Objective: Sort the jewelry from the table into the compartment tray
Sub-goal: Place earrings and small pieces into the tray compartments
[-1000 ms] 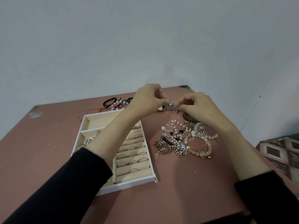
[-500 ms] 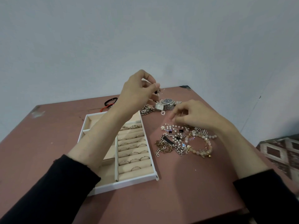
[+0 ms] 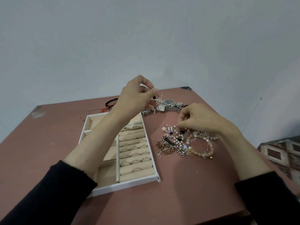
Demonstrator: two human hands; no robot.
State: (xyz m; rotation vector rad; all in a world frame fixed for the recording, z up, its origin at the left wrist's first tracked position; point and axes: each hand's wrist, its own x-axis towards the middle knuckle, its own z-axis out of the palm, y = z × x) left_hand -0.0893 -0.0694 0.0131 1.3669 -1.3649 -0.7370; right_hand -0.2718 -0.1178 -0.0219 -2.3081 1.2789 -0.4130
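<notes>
The white compartment tray [image 3: 123, 186] lies on the table under my left forearm, with several rings [image 3: 134, 154] set in its right-hand rolls. My left hand [image 3: 134, 98] is raised above the tray's far end and pinches a thin silver chain [image 3: 156, 101] that dangles down toward the watches. My right hand [image 3: 199, 119] is lowered onto the tangled jewelry pile [image 3: 183, 143] of pearls, chains and bead bracelets. Its curled fingertips pinch a pearl piece [image 3: 172, 129] at the pile's far edge.
Two silver watches [image 3: 169, 103] and a chain bracelet [image 3: 146, 112] lie beyond the pile. Black and red cord bracelets [image 3: 111, 102] sit near the table's far edge behind the tray. A patterned floor [image 3: 282, 153] shows past the table's right edge.
Both hands were together at the watches. My left hand has since risen with the thin chain, and my right hand has dropped nearer to the pile's pearls.
</notes>
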